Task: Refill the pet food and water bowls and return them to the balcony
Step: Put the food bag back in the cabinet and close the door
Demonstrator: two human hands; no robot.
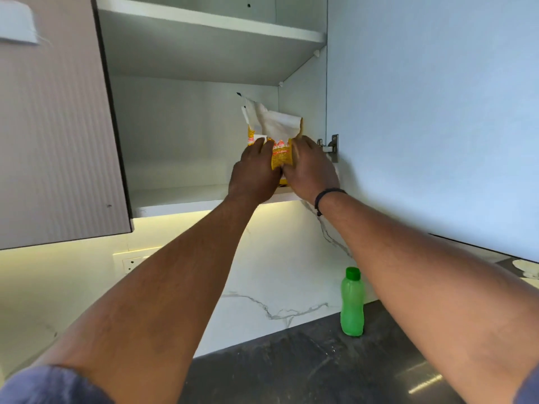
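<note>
A yellow pet food bag with a torn, white-lined open top stands on the bottom shelf of an open wall cabinet, near its right side. My left hand grips the bag's left side and my right hand grips its right side; both arms reach up from below. The bag's lower part is hidden behind my hands. A green water bottle with a green cap stands upright on the dark counter below, against the marble backsplash. No bowls are in view.
The cabinet's left door hangs open at the left, the right door at the right. An upper shelf sits above the bag. A wall socket is on the backsplash. The dark counter runs below.
</note>
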